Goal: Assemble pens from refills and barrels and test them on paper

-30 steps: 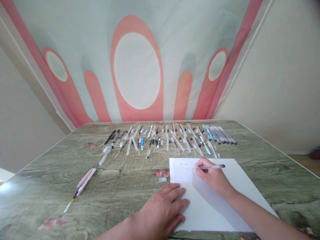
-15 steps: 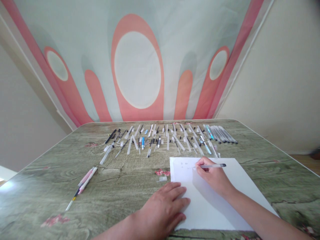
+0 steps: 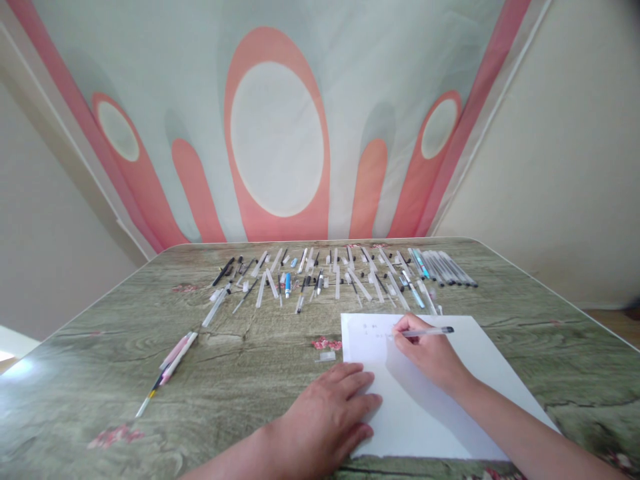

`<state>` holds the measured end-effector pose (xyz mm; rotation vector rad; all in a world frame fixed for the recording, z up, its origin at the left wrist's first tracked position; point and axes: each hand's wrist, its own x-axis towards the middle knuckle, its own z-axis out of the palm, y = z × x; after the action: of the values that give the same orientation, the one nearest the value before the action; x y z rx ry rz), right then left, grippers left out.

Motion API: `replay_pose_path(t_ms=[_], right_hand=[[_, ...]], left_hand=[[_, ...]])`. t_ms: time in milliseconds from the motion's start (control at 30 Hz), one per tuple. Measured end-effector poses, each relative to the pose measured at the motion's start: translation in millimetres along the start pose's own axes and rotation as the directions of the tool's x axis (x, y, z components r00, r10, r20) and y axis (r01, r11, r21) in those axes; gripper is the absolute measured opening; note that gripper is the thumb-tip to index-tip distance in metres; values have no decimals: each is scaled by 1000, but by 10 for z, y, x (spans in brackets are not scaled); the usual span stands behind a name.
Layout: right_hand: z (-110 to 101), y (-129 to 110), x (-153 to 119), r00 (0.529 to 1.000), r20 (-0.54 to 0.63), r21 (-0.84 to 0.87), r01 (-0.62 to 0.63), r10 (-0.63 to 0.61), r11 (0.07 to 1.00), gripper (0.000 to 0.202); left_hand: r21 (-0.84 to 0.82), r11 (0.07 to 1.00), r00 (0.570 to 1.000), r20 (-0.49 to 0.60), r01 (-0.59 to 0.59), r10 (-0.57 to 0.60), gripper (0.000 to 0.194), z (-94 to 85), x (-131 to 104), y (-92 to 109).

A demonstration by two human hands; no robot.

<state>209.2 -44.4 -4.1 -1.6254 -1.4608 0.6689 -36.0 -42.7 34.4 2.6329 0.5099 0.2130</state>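
A white sheet of paper [image 3: 425,427] lies on the table at the right front, with small faint marks near its upper left. My right hand [image 3: 425,350] rests on the sheet, fingers closed round a clear pen [image 3: 430,331] whose dark end points right. The pen's tip is hidden by my fingers or too small to make out. My left hand [image 3: 333,413] lies flat with fingers apart over the sheet's left edge. A small clear cap [image 3: 327,357] sits on the table just beyond my left hand.
Along the far part of the wood-patterned table [image 3: 240,373] lie many pen parts, with a row of clear pens [image 3: 447,269] at the right. Pink and white pen pieces [image 3: 175,357] lie at the left. Behind the table hangs a patterned backdrop [image 3: 277,133].
The whole view has shifted very slightly. Both hands keep nearly the same places, and the pen is still in my right hand.
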Motion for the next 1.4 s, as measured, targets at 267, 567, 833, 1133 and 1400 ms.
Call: replay_pose_path(t_ms=[267,567,833,1133,1400], right_hand=[[-6,-15,-2,1000,-8,-1,0,0,1000,11],[-7,-11,-1,1000,-13,-6,-7,7,1000,9],[-6,-10,-5,1000,-7,-7,-11,10,1000,9],[-14,8,0,999,-32,13,7,-7,1000,13],[-116,-2,8,996,-86,1,7,-7,1000,24]], left_hand=[[-12,1000,1000,-13,-9,9,36,8,-3,-10],[-4,1000,1000,-10,-7,7,36,13,-2,-13],[-3,1000,1000,-1,-6,6,36,7,-10,-18],[5,1000,999,-24,-30,31,36,33,-11,-19],[-44,971,896,-377,234,-233,21,-117,-43,-341]])
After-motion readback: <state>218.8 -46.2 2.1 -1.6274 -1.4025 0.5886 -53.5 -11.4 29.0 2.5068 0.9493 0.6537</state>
